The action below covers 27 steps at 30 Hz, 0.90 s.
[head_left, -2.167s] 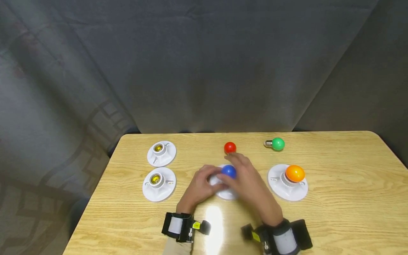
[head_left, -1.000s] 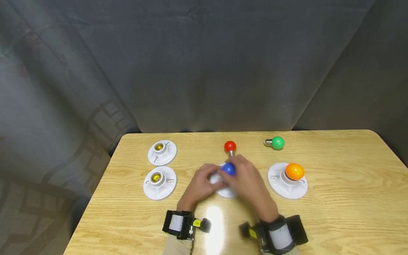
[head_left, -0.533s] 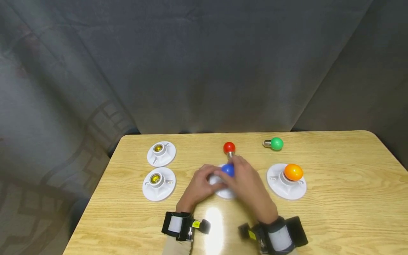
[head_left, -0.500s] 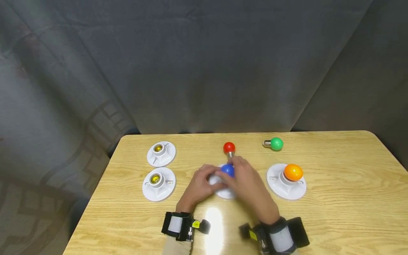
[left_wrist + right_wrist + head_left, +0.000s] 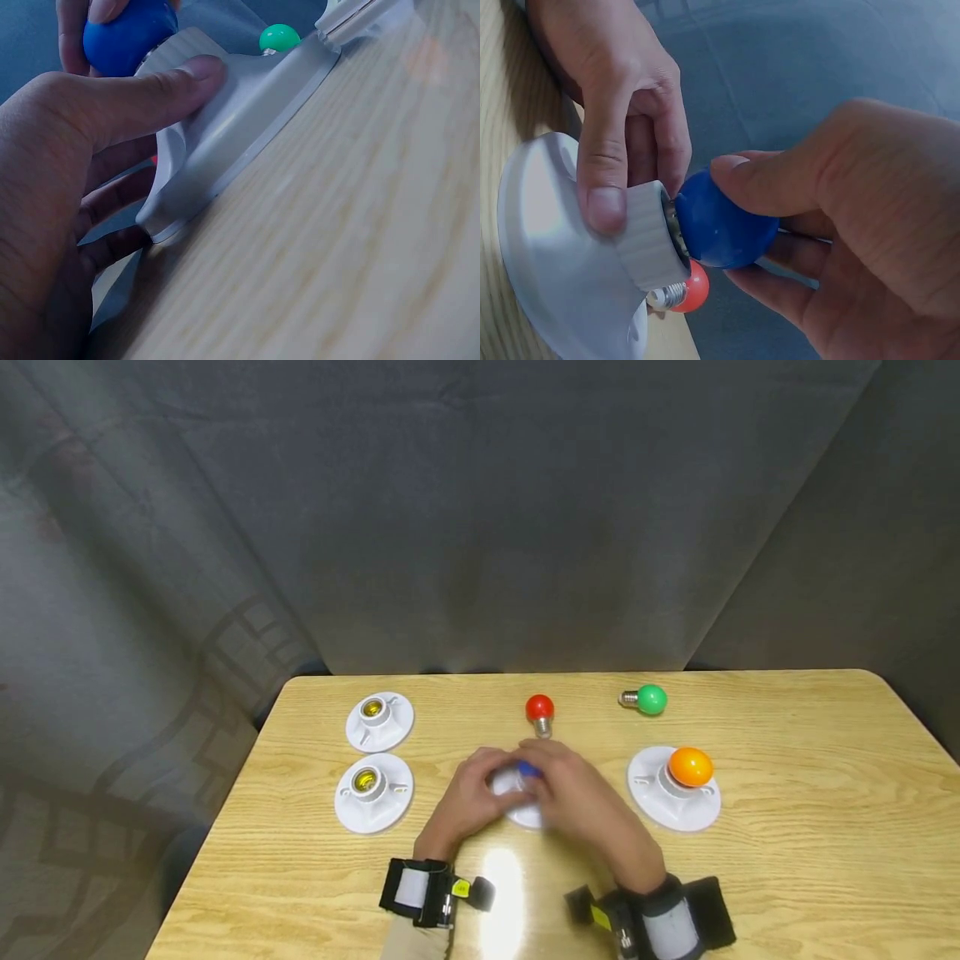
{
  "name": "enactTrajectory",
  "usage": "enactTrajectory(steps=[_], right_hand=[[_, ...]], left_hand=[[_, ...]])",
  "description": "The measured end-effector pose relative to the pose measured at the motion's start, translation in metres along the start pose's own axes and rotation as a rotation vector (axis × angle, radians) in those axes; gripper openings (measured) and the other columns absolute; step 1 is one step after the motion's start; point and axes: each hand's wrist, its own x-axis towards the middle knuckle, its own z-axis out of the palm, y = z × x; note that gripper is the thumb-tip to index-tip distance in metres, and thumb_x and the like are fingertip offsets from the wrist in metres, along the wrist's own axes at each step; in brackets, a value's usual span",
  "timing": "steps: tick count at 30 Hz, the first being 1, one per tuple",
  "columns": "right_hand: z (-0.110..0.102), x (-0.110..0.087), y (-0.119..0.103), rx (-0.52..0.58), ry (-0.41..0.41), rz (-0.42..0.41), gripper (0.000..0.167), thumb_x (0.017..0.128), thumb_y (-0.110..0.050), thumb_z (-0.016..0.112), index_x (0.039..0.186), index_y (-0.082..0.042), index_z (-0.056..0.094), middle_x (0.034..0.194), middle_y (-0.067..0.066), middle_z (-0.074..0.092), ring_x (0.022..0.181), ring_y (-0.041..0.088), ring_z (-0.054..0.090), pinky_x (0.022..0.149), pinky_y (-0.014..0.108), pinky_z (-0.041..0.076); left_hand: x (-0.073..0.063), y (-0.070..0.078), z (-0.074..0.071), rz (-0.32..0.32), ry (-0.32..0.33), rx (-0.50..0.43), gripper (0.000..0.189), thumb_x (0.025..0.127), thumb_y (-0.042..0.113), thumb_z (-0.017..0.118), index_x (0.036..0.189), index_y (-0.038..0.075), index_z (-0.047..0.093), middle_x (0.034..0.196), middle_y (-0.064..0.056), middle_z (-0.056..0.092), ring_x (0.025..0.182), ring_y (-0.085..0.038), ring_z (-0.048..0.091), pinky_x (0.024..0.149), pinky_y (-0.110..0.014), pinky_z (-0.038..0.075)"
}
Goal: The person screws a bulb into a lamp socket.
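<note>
My right hand pinches a blue light bulb between thumb and fingers. The bulb's metal base sits in the mouth of a white round lamp socket, with a little metal showing at the rim. My left hand grips that socket from the left, its thumb along the collar and its fingers behind. In the head view the left hand and right hand meet over the socket's base and cover most of the blue bulb.
Behind the hands lies a red bulb, with a green bulb farther right. An orange bulb stands in another socket at right. Two bulbless sockets sit at left on the wooden table. A grey curtain hangs behind.
My right hand has turned on the blue bulb, its fingers swinging left over the top and covering more of it. The left hand stays at the socket.
</note>
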Motion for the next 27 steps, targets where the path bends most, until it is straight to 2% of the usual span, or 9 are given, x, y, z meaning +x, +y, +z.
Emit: enactTrajectory(steps=[3,9,16,20,24,27], right_hand=[[0.001,0.001,0.001,-0.001,0.026,0.016,0.035,0.087,-0.009,0.069,0.122,-0.01,0.064,0.123,0.007,0.065,0.116,0.027,0.061,0.099,0.046,0.052],[0.002,0.002,0.001,-0.035,0.051,0.079,0.036,0.089,-0.021,0.07,0.122,-0.01,0.064,0.123,0.009,0.064,0.111,0.029,0.063,0.094,0.047,0.054],[0.009,0.003,0.002,-0.057,0.146,0.094,0.038,0.085,-0.028,0.074,0.115,-0.006,0.066,0.112,0.013,0.065,0.099,0.028,0.065,0.084,0.044,0.059],[0.014,0.006,0.002,-0.055,0.187,0.15,0.039,0.084,-0.035,0.075,0.11,-0.006,0.065,0.104,0.011,0.063,0.092,0.026,0.064,0.079,0.042,0.06],[0.017,0.007,0.0,-0.058,0.196,0.207,0.041,0.083,-0.037,0.075,0.109,-0.007,0.064,0.099,0.009,0.061,0.088,0.025,0.064,0.075,0.04,0.06],[0.015,0.007,0.0,-0.06,0.171,0.217,0.045,0.083,-0.04,0.075,0.113,-0.008,0.064,0.102,0.01,0.061,0.09,0.025,0.064,0.078,0.041,0.06]], left_hand=[[0.0,0.0,0.0,0.002,-0.001,0.001,0.06,0.075,0.055,0.076,0.127,0.03,0.062,0.123,0.008,0.062,0.113,-0.013,0.058,0.099,-0.04,0.046],[0.0,-0.002,0.001,0.007,0.002,0.009,0.059,0.075,0.05,0.077,0.125,0.022,0.064,0.125,0.005,0.062,0.116,-0.014,0.057,0.104,-0.041,0.045],[0.001,-0.001,0.001,0.023,-0.004,0.012,0.054,0.077,0.051,0.076,0.123,0.025,0.065,0.125,0.007,0.063,0.118,-0.013,0.057,0.106,-0.043,0.044],[0.002,0.0,0.001,0.021,-0.002,0.004,0.049,0.077,0.048,0.076,0.12,0.026,0.066,0.124,0.007,0.063,0.118,-0.013,0.057,0.106,-0.043,0.043],[0.001,0.0,0.001,0.012,-0.002,0.006,0.048,0.078,0.047,0.076,0.12,0.027,0.066,0.124,0.007,0.063,0.118,-0.013,0.057,0.106,-0.044,0.043],[0.001,-0.001,0.001,0.01,-0.003,0.002,0.049,0.077,0.047,0.076,0.121,0.027,0.066,0.124,0.008,0.063,0.116,-0.013,0.057,0.106,-0.044,0.044]])
